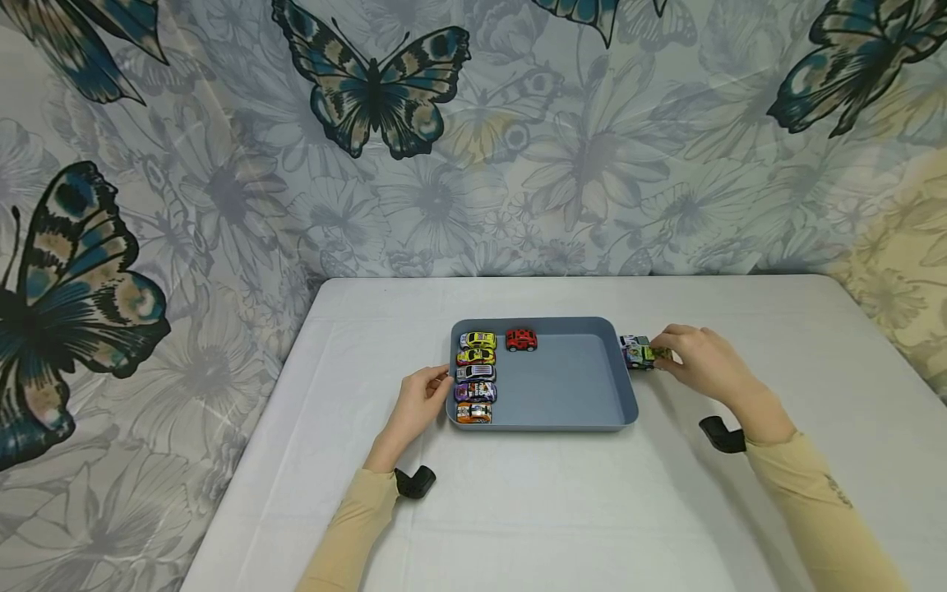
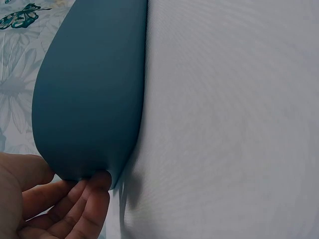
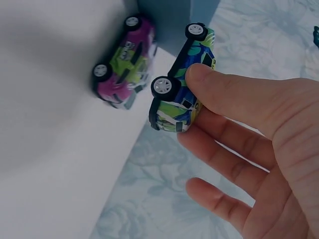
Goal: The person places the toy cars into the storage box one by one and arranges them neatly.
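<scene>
Tray of smooth blue-grey material (image 1: 558,386), shallow and rectangular with rounded corners, rests on a table covered in white cloth (image 1: 562,501); the person's left hand (image 1: 416,403) lightly holds the tray's left wall, thumb at the rim and bent fingers against the outside; just beyond the tray's right wall, the right hand (image 1: 697,360) pinches a small green-and-blue patterned toy car with black tyres (image 3: 185,102), thumb and fingertips closed to the car's width, little finger apart; a small purple-and-lime toy car (image 3: 127,64) stands just beside the tray's right wall, though whether it touches is unclear; inside the tray, five small multicoloured toy cars (image 1: 475,392) form a column along its left wall, and a small red toy car with black spots (image 1: 521,339) sits to their right, near the tray's far wall; good handling probably means gripping the pinched car by its body, clear of the wheels; raising it above the tray's rim before any sideways move; steering the loose fingers around the purple-and-lime car; and bracing the tray's left wall gently, without tipping it.
</scene>
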Available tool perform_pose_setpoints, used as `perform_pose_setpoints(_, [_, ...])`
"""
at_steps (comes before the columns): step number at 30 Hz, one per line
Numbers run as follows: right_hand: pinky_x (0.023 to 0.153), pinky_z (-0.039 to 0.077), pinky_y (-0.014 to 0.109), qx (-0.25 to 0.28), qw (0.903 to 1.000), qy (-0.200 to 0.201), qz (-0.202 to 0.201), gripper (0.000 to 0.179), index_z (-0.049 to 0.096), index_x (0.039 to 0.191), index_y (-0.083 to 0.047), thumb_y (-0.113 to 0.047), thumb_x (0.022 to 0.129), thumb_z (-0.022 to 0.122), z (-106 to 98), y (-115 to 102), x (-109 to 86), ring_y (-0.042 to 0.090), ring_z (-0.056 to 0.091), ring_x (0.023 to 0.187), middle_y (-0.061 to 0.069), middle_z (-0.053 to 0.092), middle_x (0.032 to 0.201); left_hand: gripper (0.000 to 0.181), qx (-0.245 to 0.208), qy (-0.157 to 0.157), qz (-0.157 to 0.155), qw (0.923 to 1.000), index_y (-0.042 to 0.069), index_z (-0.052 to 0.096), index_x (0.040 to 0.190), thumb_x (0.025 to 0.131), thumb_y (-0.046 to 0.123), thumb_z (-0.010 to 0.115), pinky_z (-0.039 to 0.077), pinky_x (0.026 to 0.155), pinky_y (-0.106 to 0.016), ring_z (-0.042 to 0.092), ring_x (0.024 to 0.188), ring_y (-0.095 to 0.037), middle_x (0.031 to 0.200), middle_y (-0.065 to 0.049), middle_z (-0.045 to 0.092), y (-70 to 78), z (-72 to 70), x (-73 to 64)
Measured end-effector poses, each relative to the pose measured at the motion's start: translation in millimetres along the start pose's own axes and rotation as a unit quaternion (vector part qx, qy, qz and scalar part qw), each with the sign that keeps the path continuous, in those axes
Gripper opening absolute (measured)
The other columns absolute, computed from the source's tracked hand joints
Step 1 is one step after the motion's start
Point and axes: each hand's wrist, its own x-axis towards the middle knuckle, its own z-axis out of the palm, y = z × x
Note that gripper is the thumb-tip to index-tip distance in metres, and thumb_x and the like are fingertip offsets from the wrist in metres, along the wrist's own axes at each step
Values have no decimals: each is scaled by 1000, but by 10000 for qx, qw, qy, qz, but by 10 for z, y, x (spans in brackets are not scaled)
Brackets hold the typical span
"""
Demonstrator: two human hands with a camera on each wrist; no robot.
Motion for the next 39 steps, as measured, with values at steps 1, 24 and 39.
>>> perform_pose_setpoints(1, [62,49,47,-8,10000,17,-8,23,69,89,1,-2,68,78,-14,-6,16,28,61,73,11,64,85,31,11,-4,2,10000,-10,58,116,92,9,57,53,70,-24,61,81,-19,92,-14,65,-1,0,0])
perform_pose_setpoints(24, [68,49,44,57,9988,-379,-302,23,70,91,-2,-6,71,79,9,-363,541,23,60,72,7,63,83,31,-20,-28,-28,10000,-10,58,117,92,9,57,53,72,-24,62,84,-20,93,-14,65,-7,-3,-3])
perform_pose_setpoints(39, [71,50,43,398,9955,-615,-607,19,71,90,-4,-6,72,78,278,-658,899,22,61,76,6,64,86,32,-12,-73,142,9999,-11,57,118,93,10,56,53,70,-23,62,83,-20,95,-16,64,-23,-15,7])
